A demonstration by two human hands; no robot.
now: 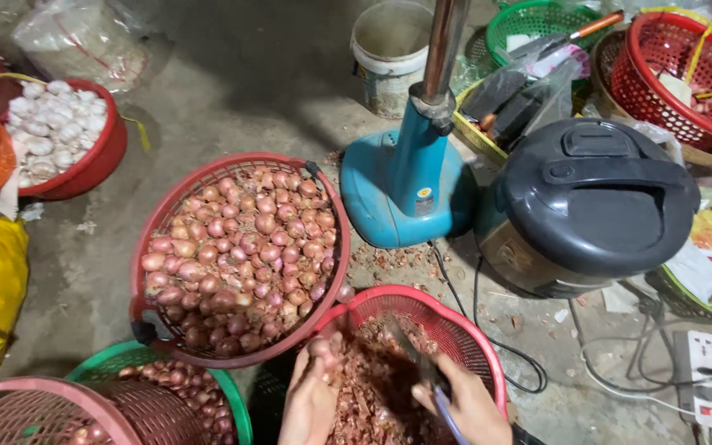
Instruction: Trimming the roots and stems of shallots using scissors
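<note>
My left hand (311,395) holds a small shallot (320,348) over a red basket (463,330) filled with shallot skins. My right hand (471,405) grips a knife (422,363) with a blue handle, its blade blurred above the skins. A larger red basket (166,214) heaped with pink shallots (241,247) stands just beyond my left hand.
A green basket (125,356) of shallots and a pink basket (35,408) sit at lower left. A red bowl of garlic (51,132) is at far left. A blue fan base (405,177), a black rice cooker (595,202), cables and a power strip (702,371) lie right.
</note>
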